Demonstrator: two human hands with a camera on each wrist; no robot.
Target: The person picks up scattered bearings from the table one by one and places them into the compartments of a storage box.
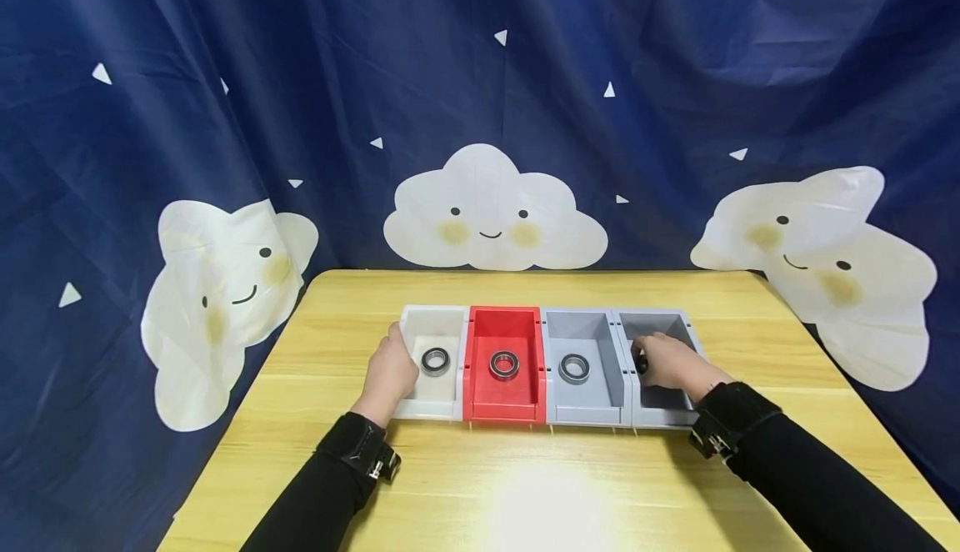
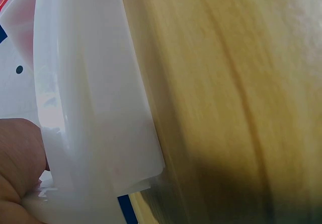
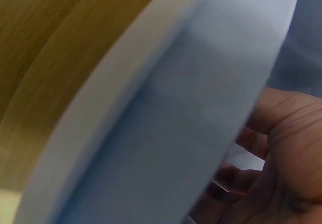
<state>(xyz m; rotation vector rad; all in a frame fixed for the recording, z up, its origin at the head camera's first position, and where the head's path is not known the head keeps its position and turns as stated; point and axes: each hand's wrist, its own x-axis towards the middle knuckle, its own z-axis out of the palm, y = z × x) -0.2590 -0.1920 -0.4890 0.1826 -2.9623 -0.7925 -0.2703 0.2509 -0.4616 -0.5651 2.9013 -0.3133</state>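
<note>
My left hand (image 1: 392,371) grips the left wall of the white bin (image 1: 407,409), with fingers over its rim; the left wrist view shows a digit by the bin's edge. Inside that bin lies a ball bearing (image 1: 435,361). My right hand (image 1: 670,363) reaches into the rightmost grey bin (image 1: 660,419) and pinches a dark bearing (image 1: 641,363), mostly covered by the fingers. In the right wrist view, the grey wall hides the fingertips of the hand (image 3: 282,158). Two more bearings lie flat, one (image 1: 504,353) in the red bin (image 1: 504,412), another (image 1: 584,378) in the lighter grey bin (image 1: 585,414).
The bins stand side by side in a row on a wooden table (image 1: 480,460). Behind the table hangs a dark blue curtain (image 1: 450,60) with clouds and small white triangles.
</note>
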